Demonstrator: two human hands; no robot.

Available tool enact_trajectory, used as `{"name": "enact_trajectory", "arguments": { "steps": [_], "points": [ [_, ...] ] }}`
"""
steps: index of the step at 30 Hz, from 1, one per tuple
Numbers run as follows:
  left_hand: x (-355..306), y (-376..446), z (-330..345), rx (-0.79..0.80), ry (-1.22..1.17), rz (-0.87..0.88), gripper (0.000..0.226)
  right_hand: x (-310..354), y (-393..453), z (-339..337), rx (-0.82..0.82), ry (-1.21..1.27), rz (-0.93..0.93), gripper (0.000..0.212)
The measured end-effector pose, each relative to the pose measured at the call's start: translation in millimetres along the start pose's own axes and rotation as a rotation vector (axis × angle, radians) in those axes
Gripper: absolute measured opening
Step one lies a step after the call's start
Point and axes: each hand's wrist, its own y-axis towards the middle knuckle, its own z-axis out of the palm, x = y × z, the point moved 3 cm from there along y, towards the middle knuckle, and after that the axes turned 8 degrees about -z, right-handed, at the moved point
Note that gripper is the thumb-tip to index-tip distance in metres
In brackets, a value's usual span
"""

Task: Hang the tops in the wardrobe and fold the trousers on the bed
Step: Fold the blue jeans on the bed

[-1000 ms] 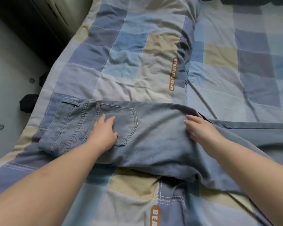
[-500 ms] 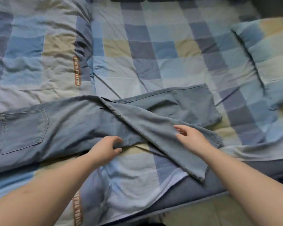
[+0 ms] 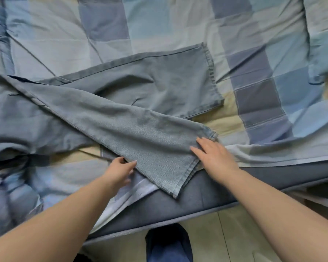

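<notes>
Light blue jeans (image 3: 140, 129) lie spread across the bed, their two legs splayed apart toward the right. The near leg runs diagonally to the bed's front edge, its hem hanging slightly over. My left hand (image 3: 119, 172) pinches the near leg's lower edge, thumb on top of the denim. My right hand (image 3: 214, 157) rests flat, fingers apart, on the hem end of the same leg. The far leg (image 3: 169, 86) lies flat behind. The waist end is out of view to the left.
A checked blue, grey and beige duvet (image 3: 254, 44) covers the bed. A dark blue mattress edge (image 3: 197, 201) runs along the front, with pale wood floor (image 3: 225, 239) below. A pillow (image 3: 324, 35) lies at the far right. My dark-trousered leg (image 3: 169, 244) stands by the bed.
The view has swung right from the waist and back pocket to the leg ends. Both hands have moved along the jeans to the near leg's hem, the left now gripping its edge.
</notes>
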Motion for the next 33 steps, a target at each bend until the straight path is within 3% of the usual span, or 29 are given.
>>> {"name": "enact_trajectory", "arguments": {
  "steps": [3, 5, 8, 11, 14, 17, 21, 24, 27, 29, 33],
  "points": [
    [8.9, 17.3, 30.9, -0.059, -0.158, -0.069, 0.046, -12.6, 10.5, 25.7, -0.019, -0.015, -0.063, 0.061],
    [7.0, 16.7, 47.2, 0.017, -0.279, -0.058, 0.036, -16.5, 14.5, 36.2, -0.033, -0.006, -0.091, 0.06],
    [-0.6, 4.5, 66.0, 0.156, -0.189, -0.031, 0.025, -17.0, 13.0, 38.3, -0.128, 0.066, -0.104, 0.054],
    [-21.0, -10.9, 70.9, 0.227, -0.2, 0.003, 0.023, -19.9, 8.2, 31.0, -0.248, 0.219, -0.077, 0.031],
    [-74.4, -29.2, 70.0, 0.233, -0.41, 0.102, 0.018, -37.9, 7.9, 10.8, -0.393, 0.599, 0.083, 0.025],
    [-154.2, -45.5, 76.3, 0.255, -0.526, 0.252, 0.013, -66.8, 18.9, -37.7, -0.695, 0.995, 0.193, 0.015],
    [-256.1, -59.3, 97.1, 0.239, -0.505, 0.385, 0.009, -108.9, 57.9, -101.6, -0.884, 1.092, 0.273, 0.014],
    [-310.5, -55.8, 117.1, 0.224, -0.461, 0.427, 0.011, -145.1, 92.7, -127.2, -0.831, 1.034, 0.376, 0.029],
    [-328.7, -37.4, 133.1, 0.235, -0.298, 0.449, 0.027, -171.2, 122.5, -122.7, -0.596, 0.961, 0.485, 0.021],
    [-319.4, -17.5, 140.6, 0.219, -0.18, 0.456, 0.046, -179.8, 131.9, -105.9, -0.467, 0.92, 0.527, 0.03],
    [-253.6, 15.8, 143.0, -0.044, 0.128, 0.515, 0.029, -181.7, 123.4, -66.6, -0.398, 0.95, 0.553, 0.035]
  ]
}}
